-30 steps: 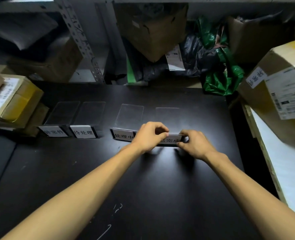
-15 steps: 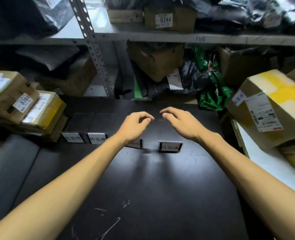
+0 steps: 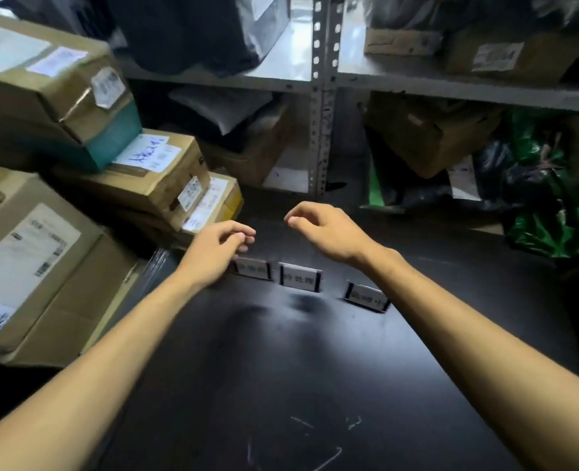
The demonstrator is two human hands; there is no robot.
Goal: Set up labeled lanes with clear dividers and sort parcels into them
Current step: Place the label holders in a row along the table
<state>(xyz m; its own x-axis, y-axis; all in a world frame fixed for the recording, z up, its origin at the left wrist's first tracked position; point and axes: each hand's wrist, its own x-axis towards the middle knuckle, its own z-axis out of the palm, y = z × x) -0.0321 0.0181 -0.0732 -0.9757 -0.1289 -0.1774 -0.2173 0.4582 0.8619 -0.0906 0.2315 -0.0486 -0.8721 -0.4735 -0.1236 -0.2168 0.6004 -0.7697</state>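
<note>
Three white lane labels in clear stands sit in a row on the black table (image 3: 298,368): the left label (image 3: 252,269), the middle label (image 3: 300,277) and the right label (image 3: 366,296). My left hand (image 3: 213,251) hovers over the left label with loosely curled fingers and holds nothing. My right hand (image 3: 328,229) floats above the table behind the middle label, fingers relaxed and empty. A stack of cardboard parcels (image 3: 152,171) with shipping labels stands at the left, close to my left hand.
A large parcel (image 3: 33,266) lies at the near left and a green-sided box (image 3: 53,86) tops the stack. Metal shelving (image 3: 322,96) behind the table holds boxes and dark bags. Green plastic bags (image 3: 553,229) sit at the far right.
Both hands let go of the rightmost label and lifted off the table. The view swung left, bringing the parcel stack in; the hands now hover near the left labels.
</note>
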